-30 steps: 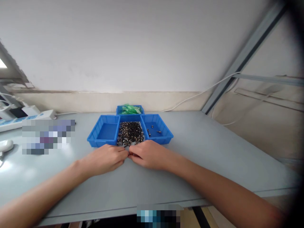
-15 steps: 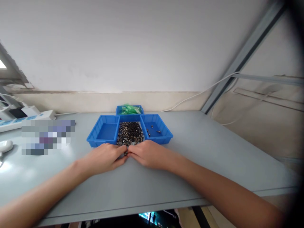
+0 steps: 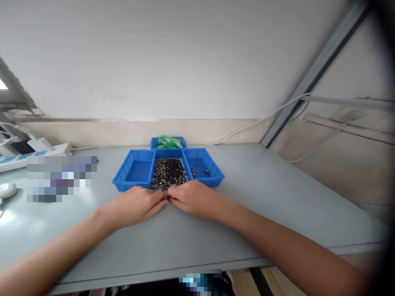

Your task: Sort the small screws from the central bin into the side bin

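My left hand [image 3: 141, 204] and my right hand [image 3: 190, 199] meet fingertip to fingertip just in front of the blue bins. Between their pinched fingers is a small dark metal part [image 3: 166, 198], mostly hidden; its exact kind cannot be made out. Right behind the hands, the middle bin holds a heap of small dark and shiny metal parts [image 3: 169, 172]. A few loose metal pieces [image 3: 205, 171] lie in the right blue bin [image 3: 212, 178]. The left blue bin [image 3: 134, 186] shows its bare blue floor.
Behind the middle bin stands a small blue bin with green plastic pieces [image 3: 168, 142]. A white power strip [image 3: 55, 152] with plugs and a white device [image 3: 8, 190] lie on the left of the grey table [image 3: 148, 255]. A white cable [image 3: 247, 126] runs along the wall near a metal post [image 3: 293, 105].
The fingertips have shifted slightly around the small metal part, and less of it shows. Both arms and the bins stay practically where they were.
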